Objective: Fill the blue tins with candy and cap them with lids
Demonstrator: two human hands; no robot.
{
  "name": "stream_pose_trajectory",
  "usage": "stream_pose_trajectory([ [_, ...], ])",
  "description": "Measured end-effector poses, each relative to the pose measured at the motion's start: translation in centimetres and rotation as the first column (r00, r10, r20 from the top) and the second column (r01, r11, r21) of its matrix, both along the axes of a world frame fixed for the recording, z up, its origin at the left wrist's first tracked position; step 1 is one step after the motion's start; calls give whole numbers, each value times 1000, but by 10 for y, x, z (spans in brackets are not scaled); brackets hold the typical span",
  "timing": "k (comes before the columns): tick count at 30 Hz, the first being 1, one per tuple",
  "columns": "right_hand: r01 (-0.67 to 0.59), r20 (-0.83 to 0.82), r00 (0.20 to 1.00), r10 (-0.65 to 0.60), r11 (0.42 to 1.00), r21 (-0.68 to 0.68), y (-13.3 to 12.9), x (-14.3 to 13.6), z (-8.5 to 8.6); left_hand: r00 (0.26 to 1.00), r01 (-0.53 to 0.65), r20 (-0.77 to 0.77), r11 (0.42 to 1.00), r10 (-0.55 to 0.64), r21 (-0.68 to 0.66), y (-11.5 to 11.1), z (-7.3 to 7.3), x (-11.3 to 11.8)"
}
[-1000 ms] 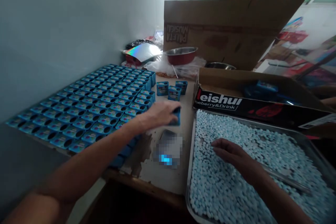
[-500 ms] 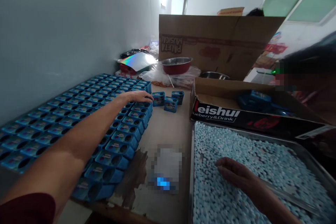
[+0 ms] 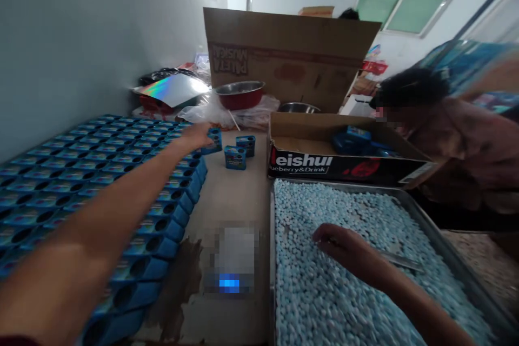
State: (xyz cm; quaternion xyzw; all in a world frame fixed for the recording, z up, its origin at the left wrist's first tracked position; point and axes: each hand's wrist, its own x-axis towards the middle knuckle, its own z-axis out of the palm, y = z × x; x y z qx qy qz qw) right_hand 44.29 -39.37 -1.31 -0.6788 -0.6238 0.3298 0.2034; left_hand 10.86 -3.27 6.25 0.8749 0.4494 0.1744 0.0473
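My left hand (image 3: 198, 138), blurred, reaches over the far right corner of the rows of blue containers (image 3: 97, 173). Its fingers are next to a standing blue container (image 3: 214, 141); whether they grip it is unclear. Two more blue containers, one nearer (image 3: 235, 157) and one farther back (image 3: 245, 146), stand on the table to the right. Over the metal tray (image 3: 272, 259) of pale blue pellets (image 3: 324, 297) is my right hand (image 3: 334, 240), its fingers curled together low against the pellets. What it holds, if anything, is hidden.
Behind the tray is an open cardboard box (image 3: 308, 165) with blue containers inside. A red bowl (image 3: 239, 96) sits on plastic farther back, before a tall cardboard sheet (image 3: 292, 59). A person (image 3: 462, 146) leans in at the right. A metal strip (image 3: 405, 261) lies on the pellets.
The view has turned to the right, shifting everything leftward. My left hand has moved from the edge of the rows to the standing container beside them. My right hand remains at the pellets.
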Motion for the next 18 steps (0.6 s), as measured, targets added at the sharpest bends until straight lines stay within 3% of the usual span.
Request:
stream_pose_trajectory([
  [4, -57, 285, 957, 46, 998, 31, -9, 9, 7, 984, -105, -133, 989, 118, 101, -39, 56, -11],
  [6, -53, 374, 926, 49, 999, 1, -4, 11, 12, 979, -48, -190, 992, 69, 116, -76, 66, -12],
  [7, -44, 415, 909, 45, 999, -11, 2, 11, 15, 980, 28, -200, 998, -14, 65, -98, 64, -12],
  [9, -27, 504, 864, 15, 1000, 16, 21, 11, 19, 979, 106, -164, 991, -119, -85, -146, 49, -10],
  [11, -48, 571, 820, -27, 992, 116, 46, 8, 19, 970, 178, -125, 961, -207, -212, -192, 24, -7],
  [13, -136, 603, 797, -35, 962, 236, 73, 2, 14, 970, 186, -106, 947, -220, -263, -229, -3, -5],
  [15, -258, 614, 789, 16, 916, 307, 99, -5, 2, 975, 176, -88, 950, -205, -258, -252, -25, -3],
  [18, -386, 623, 774, 113, 865, 322, 126, -17, -20, 983, 157, -55, 958, -175, -239, -266, -47, -4],
])
